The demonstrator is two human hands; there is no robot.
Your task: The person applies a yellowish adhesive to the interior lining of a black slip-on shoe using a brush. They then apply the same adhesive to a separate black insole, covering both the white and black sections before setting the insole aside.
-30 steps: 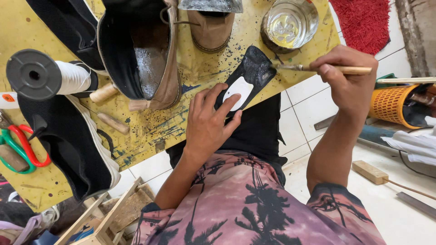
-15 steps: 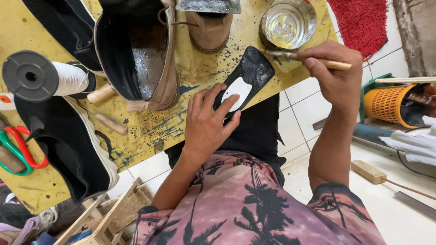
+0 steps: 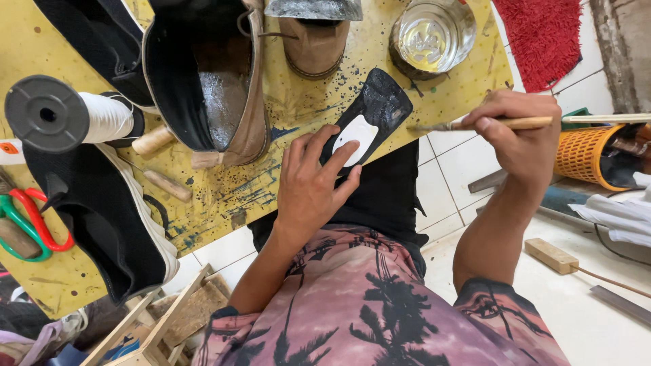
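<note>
My left hand (image 3: 310,186) lies flat at the front edge of a yellow, paint-spattered table (image 3: 224,196), its fingertips pinning a small white patch (image 3: 355,138). The patch rests on a black insole-shaped piece (image 3: 380,105). My right hand (image 3: 519,139) hovers off the table's right edge, closed around a thin wooden-handled brush (image 3: 475,125). The brush's bristle end points left toward the black piece. A round glass jar of clear liquid (image 3: 431,34) stands just behind the black piece.
A brown shoe with a dark inside (image 3: 210,74) lies on the table beside a black shoe (image 3: 102,203), a spool of white thread (image 3: 64,115), and red and green scissors (image 3: 27,224). An orange basket (image 3: 583,152), red mat (image 3: 542,37) and wood block (image 3: 553,255) sit on the tiled floor.
My right hand has drawn the brush back from the jar's rim and lowered it toward the black piece. My left hand has stayed on the white patch.
</note>
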